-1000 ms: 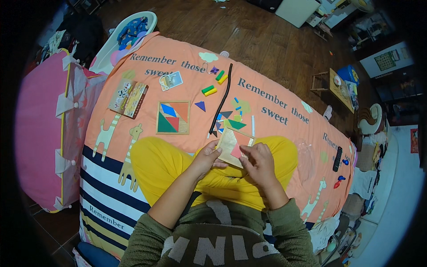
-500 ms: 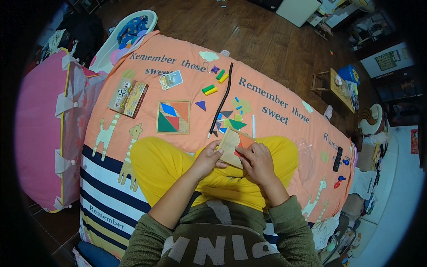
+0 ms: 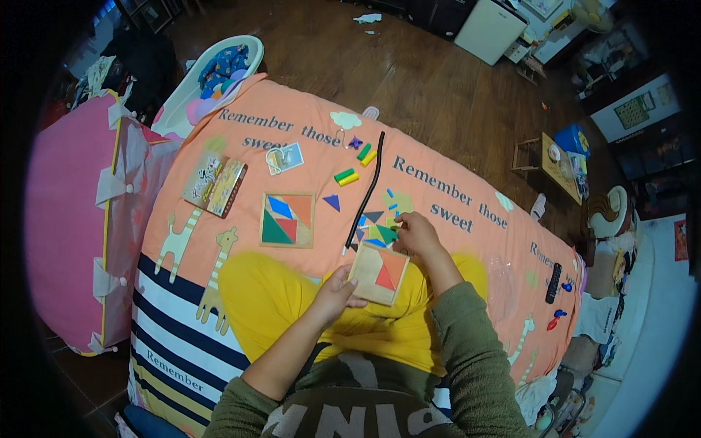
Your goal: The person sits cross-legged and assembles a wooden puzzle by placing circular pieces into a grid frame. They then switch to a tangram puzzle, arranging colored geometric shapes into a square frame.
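My left hand (image 3: pixel 336 296) grips a square wooden puzzle tray (image 3: pixel 367 269) by its left edge, tilted above my lap. Inside the tray lie a red triangle (image 3: pixel 384 277) and an orange triangle (image 3: pixel 395 264); the rest of its base shows bare wood. My right hand (image 3: pixel 418 235) is over the pile of loose coloured pieces just beyond the tray, its fingers bent and drawn together. Whatever its fingertips hold is too small to make out. In the pile I see a green triangle (image 3: pixel 385 234) and a grey triangle (image 3: pixel 374 217); the hand covers part of it.
A second wooden tray (image 3: pixel 287 246) with several coloured pieces lies to the left, beside a blue triangle (image 3: pixel 332 202). A black flexible rod (image 3: pixel 371 189) runs past the pile. Farther off are green and yellow cylinders (image 3: pixel 346 177), a card (image 3: pixel 291 156) and a game box (image 3: pixel 215 185).
My right hand has left the tray and moved forward to the loose pieces. The tray, still in my left hand, sits lower in view and is turned more upright, with both triangles showing.
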Motion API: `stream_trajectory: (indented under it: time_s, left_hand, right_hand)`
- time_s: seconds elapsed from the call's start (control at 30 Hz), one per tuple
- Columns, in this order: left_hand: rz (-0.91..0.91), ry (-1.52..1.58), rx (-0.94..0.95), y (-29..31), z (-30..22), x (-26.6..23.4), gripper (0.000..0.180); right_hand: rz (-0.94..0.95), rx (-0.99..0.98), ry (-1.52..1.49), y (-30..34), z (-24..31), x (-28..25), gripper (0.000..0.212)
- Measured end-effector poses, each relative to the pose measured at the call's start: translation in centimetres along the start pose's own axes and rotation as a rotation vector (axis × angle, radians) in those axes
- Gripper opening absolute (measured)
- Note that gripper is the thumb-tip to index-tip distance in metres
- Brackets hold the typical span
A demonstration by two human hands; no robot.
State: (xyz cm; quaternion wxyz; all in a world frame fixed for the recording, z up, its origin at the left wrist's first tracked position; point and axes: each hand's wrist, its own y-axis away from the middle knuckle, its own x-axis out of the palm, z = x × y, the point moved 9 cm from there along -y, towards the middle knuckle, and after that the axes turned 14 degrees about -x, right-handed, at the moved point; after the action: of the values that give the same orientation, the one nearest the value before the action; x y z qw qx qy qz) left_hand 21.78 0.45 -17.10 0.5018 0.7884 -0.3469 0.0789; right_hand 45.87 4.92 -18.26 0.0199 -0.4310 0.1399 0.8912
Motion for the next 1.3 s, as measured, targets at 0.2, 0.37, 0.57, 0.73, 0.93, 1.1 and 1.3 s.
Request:
stream_trajectory:
  time_s: [0.2, 0.37, 0.57, 0.73, 0.93, 1.1, 1.3]
  left_hand:
    - [0.041, -0.015, 0.021, 0.1, 0.6, 0.0, 0.038]
    - [0.064, -0.038, -0.052, 0.4, 0.0, 0.8, 0.038]
    - [0.160, 0.072, 0.053, 0.5, -0.8, 1.0, 0.039]
    - [0.124, 0.078, 0.069, 0.8, -1.1, 1.1, 0.040]
    - [0.177, 0.143, 0.089, 0.0, -0.5, 0.9, 0.039]
    - [0.203, 0.189, 0.087, -0.1, -0.2, 0.9, 0.041]
    - [0.161, 0.183, 0.071, -0.7, 0.5, -0.1, 0.037]
  right_hand:
    - [0.313, -0.050, 0.502, -2.2, 0.1, 4.7, 0.048]
    - [0.447, 0.079, 0.334, -2.1, -1.6, 5.9, 0.039]
    - [-0.158, 0.052, -0.040, -0.8, -0.7, -0.8, 0.027]
    - [-0.451, -0.206, -0.285, 4.9, 6.0, -6.3, 0.017]
    - [-0.198, -0.185, -0.472, 10.6, 12.9, -2.4, 0.020]
    - [-0.247, -0.265, -0.268, 10.8, 14.5, -0.3, 0.032]
    - [-0.342, -0.208, -0.144, 11.1, 16.1, -0.1, 0.015]
